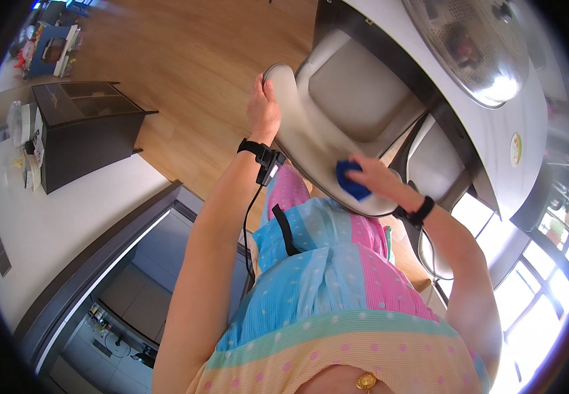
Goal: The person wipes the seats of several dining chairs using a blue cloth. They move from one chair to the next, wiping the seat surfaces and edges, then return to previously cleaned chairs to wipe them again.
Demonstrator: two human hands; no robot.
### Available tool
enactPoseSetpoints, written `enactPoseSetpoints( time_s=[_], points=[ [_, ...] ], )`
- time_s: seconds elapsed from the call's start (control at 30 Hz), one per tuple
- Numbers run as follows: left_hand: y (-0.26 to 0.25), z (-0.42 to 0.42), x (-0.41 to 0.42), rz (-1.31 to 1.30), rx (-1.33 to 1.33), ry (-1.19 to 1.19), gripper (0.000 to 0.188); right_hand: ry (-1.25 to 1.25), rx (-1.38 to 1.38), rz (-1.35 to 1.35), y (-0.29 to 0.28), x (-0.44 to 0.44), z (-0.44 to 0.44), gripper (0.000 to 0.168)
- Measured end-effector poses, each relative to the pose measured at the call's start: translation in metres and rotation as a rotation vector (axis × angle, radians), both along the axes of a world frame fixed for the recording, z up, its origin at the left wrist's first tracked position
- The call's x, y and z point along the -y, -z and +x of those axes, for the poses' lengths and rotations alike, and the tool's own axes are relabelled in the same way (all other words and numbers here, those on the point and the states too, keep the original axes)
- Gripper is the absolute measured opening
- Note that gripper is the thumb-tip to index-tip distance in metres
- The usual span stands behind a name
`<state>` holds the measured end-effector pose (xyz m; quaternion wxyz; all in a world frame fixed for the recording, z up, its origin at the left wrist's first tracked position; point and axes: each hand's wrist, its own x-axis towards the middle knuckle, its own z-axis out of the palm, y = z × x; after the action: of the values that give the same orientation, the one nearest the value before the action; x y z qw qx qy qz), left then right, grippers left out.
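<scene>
A chair with a light beige padded backrest [309, 133] stands right in front of me, its top edge towards my body. My left hand [265, 111] grips the backrest's left end, fingers over the rim. Pressed against the backrest's face near its right end is a dark blue cloth [352, 181], with my right hand [375, 180] closed on it. The chair's seat [358, 81] lies beyond the backrest, partly under the table. Both wrists wear black straps with small devices and cables.
A white-topped table [491, 133] with a dark edge curves along the right, bearing a perforated metal dome cover [476, 44]. Another beige chair [434, 152] stands right of mine. A dark cabinet [92, 143] is at the left, by a doorway frame [102, 266]. Wood flooring [191, 64] lies between.
</scene>
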<state>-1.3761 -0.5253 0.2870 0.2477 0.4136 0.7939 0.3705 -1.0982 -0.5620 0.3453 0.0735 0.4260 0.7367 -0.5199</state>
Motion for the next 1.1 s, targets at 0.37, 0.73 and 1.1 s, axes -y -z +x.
enactPoseSetpoints(
  time_s=[0.37, 0.73, 1.1],
  points=[
    [0.007, 0.002, -0.002, 0.107, 0.183, -0.129, 0.046, 0.057, -0.167, 0.335, 0.043, -0.084, -0.165, 0.024],
    [-0.006, -0.003, 0.005, -0.046, 0.04, -0.044, 0.046, -0.574, 0.076, 0.052, 0.002, 0.01, 0.032, 0.027],
    [-0.01, -0.007, 0.006, 0.0, 0.164, -0.116, 0.048, 0.258, -0.18, 0.092, 0.021, -0.134, -0.147, 0.045]
  ],
)
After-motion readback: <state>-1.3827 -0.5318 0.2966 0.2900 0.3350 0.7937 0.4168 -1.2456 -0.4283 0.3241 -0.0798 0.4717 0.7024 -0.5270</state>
